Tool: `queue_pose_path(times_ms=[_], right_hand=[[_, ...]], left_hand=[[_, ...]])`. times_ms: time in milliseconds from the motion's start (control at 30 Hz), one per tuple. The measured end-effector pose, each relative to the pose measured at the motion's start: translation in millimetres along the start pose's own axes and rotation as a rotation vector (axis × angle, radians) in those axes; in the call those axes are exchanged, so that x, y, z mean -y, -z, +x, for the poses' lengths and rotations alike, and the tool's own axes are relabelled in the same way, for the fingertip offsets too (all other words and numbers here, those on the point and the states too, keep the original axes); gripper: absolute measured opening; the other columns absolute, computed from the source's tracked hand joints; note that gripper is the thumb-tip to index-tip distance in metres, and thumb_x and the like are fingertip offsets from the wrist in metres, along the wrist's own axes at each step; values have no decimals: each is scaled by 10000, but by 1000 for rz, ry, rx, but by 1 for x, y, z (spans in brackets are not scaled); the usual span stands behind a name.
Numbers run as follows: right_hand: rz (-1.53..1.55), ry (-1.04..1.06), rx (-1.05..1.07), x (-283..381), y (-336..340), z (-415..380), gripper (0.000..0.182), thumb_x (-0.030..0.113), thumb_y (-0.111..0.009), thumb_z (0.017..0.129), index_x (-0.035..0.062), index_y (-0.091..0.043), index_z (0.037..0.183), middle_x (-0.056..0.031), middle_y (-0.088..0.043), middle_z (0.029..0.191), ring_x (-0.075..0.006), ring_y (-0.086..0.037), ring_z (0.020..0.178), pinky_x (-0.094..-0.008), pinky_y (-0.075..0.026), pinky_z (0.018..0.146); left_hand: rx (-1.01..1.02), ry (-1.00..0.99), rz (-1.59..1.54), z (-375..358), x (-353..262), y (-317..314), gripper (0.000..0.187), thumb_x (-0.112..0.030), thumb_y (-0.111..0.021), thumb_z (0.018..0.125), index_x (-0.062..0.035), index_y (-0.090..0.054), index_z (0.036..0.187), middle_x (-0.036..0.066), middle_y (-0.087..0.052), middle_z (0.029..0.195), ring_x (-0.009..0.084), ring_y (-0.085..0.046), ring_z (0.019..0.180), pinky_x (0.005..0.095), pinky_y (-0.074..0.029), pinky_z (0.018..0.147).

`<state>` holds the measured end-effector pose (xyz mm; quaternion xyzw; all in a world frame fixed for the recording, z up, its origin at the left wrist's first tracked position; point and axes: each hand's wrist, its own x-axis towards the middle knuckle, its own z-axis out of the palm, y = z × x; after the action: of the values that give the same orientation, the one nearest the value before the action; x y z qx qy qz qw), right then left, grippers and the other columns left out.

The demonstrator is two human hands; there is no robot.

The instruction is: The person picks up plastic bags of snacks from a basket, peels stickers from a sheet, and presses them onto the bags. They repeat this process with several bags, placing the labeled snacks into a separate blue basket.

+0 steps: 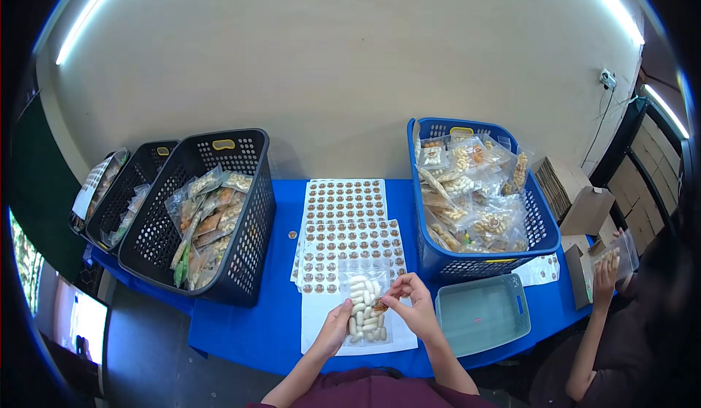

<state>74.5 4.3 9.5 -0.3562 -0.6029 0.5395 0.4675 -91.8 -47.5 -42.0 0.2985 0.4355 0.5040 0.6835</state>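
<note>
A clear zip bag of white, capsule-shaped pieces is held over the sticker sheets near the table's front edge. My left hand grips the bag's left side, thumb on its front. At the bag's right side, my right hand pinches a small round brown sticker between thumb and fingertips, against the bag's face. Beneath and behind the bag lie white sheets with rows of round brown stickers. A single loose sticker is on the blue cloth left of them.
Dark baskets with filled bags stand at left. A blue basket heaped with filled bags is at right, behind a translucent tub. Cardboard boxes are farther right. Another person's hand holds a clear bag at far right.
</note>
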Motion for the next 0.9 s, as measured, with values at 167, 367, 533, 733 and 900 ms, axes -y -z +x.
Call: queue_pose_path(times_ms=[167,367,533,733,900], right_hand=[[-235,49,-6,2,-15,-3,294,85,-687,689,17,-459,861,-64,-606,708,-91,-541,670,-224,-412,647],[-234,47,-4,2,-15,-4,285,81,-682,695,17,-461,863,-55,-605,714,-86,-540,678,-224,-412,657],[-50,2,-60,4,-15,-5,284,77,-681,700,21,-460,871,-47,-600,721,-83,-534,700,-222,-409,678],[-180,34,-36,9,-13,-4,276,75,-682,696,19,-467,861,-50,-597,712,-80,-537,707,-224,-414,674],[-293,69,-45,9,-15,-4,263,132,-670,699,42,-487,866,-30,-606,704,-103,-566,653,-307,-354,775]], left_hand=[[4,4,83,2,7,5,462,-339,-283,934,53,-438,1123,135,-550,1016,169,-568,894,280,-472,775],[-42,-62,34,-3,1,-2,395,-329,-367,922,7,-522,1058,8,-572,814,22,-464,645,173,-386,555],[6,-98,76,-5,-3,-3,386,-311,-393,916,14,-507,1090,43,-581,915,52,-517,765,193,-424,664],[58,-125,90,-8,-10,-8,360,-253,-461,893,25,-481,1122,67,-574,994,85,-534,869,222,-432,757],[105,-140,70,-11,-18,-13,352,-135,-552,839,25,-464,1140,71,-565,1020,94,-542,883,232,-446,768]])
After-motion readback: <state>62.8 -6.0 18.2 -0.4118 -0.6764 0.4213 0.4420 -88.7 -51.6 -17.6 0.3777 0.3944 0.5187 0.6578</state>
